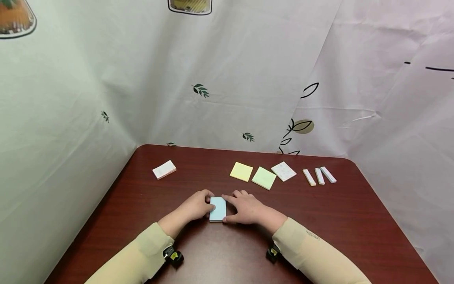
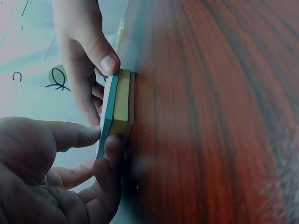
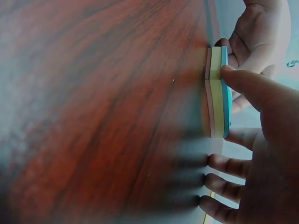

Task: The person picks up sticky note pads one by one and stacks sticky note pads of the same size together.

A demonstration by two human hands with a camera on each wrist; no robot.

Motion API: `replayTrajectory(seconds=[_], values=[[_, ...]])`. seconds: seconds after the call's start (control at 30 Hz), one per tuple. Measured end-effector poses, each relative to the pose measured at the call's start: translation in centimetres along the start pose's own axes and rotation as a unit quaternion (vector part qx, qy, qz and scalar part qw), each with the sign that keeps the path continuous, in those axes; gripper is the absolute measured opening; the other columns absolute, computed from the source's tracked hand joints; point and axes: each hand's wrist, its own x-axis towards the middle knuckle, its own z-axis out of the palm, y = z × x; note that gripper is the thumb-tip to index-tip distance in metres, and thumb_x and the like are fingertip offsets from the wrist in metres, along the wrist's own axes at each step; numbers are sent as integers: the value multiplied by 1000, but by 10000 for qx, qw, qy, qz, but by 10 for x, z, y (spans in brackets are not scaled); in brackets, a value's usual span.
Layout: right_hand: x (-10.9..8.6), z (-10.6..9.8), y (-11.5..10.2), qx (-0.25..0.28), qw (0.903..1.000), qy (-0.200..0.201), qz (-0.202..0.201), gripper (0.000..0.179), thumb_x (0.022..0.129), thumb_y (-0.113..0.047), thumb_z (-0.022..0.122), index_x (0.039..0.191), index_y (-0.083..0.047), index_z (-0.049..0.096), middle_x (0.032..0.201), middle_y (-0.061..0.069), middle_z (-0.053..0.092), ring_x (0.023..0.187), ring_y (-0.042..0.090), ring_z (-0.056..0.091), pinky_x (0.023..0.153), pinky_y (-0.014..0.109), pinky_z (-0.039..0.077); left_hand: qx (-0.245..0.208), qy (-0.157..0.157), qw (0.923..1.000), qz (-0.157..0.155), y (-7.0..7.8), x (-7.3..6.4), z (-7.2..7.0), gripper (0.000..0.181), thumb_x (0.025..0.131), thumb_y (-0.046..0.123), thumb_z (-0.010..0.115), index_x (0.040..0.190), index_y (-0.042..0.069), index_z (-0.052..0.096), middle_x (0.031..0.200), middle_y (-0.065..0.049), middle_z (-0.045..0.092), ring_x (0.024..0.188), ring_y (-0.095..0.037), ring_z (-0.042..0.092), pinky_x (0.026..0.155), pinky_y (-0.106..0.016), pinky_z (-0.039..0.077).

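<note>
A small stack of sticky note pads [image 1: 219,211] lies on the table between both hands. Light blue tops it, and the wrist views show a yellow layer and a pinkish one beneath. My left hand [image 1: 197,206] pinches its left side, thumb on the blue top and fingers curled at the edge. On the opposite side my right hand [image 1: 249,209] holds the right corners between thumb and index finger, its other fingers spread away. From the right wrist view, the layers of the stack [image 3: 217,107] look roughly lined up.
Farther back on the dark red wooden table [image 1: 198,165] lie a white pad stack [image 1: 164,170] at left, yellow [image 1: 241,172], green [image 1: 264,178] and patterned white pads [image 1: 283,171], and narrow strip pads [image 1: 309,178] at right. A printed white curtain [image 1: 227,114] surrounds the table.
</note>
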Motion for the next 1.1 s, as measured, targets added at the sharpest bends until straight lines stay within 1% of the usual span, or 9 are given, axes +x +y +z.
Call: replayTrajectory(seconds=[0.37, 0.73, 0.83, 1.0, 1.1], values=[[1, 0, -2, -122, 9999, -81, 49, 79, 88, -64, 62, 152, -23, 42, 135, 7, 52, 123, 26, 47, 99, 46, 42, 77, -32, 10000, -55, 1, 2, -1, 31, 90, 9, 69, 117, -1, 60, 95, -8, 54, 58, -17, 55, 51, -28, 45], [1, 2, 0, -152, 9999, -68, 46, 79, 88, -65, 61, 153, -23, 41, 136, 7, 51, 124, 27, 46, 99, 46, 41, 144, 49, 9999, -80, 2, 0, 0, 32, 90, 11, 69, 120, 0, 60, 98, -7, 56, 60, -17, 57, 52, -29, 46], [0, 2, 1, -171, 9998, -45, 21, 79, 88, -65, 61, 153, -23, 41, 135, 7, 51, 124, 26, 47, 99, 46, 42, 228, 148, 9996, -28, 2, -1, -2, 31, 90, 12, 69, 119, 1, 62, 96, -6, 58, 62, -16, 57, 55, -30, 47], [-1, 1, 0, -118, 9999, -32, 13, 79, 88, -64, 61, 153, -23, 41, 135, 7, 51, 124, 27, 47, 99, 47, 41, 559, 427, 9975, 91, -1, 0, -6, 26, 92, 18, 67, 114, 5, 65, 88, 0, 61, 67, -13, 56, 64, -31, 45], [-1, 0, -1, -85, 10000, -26, 12, 79, 88, -63, 62, 152, -23, 41, 136, 8, 52, 125, 27, 47, 100, 47, 41, 789, 643, 9948, 49, -4, 1, -11, 25, 93, 24, 66, 113, 8, 66, 85, 3, 61, 66, -11, 57, 66, -33, 45]])
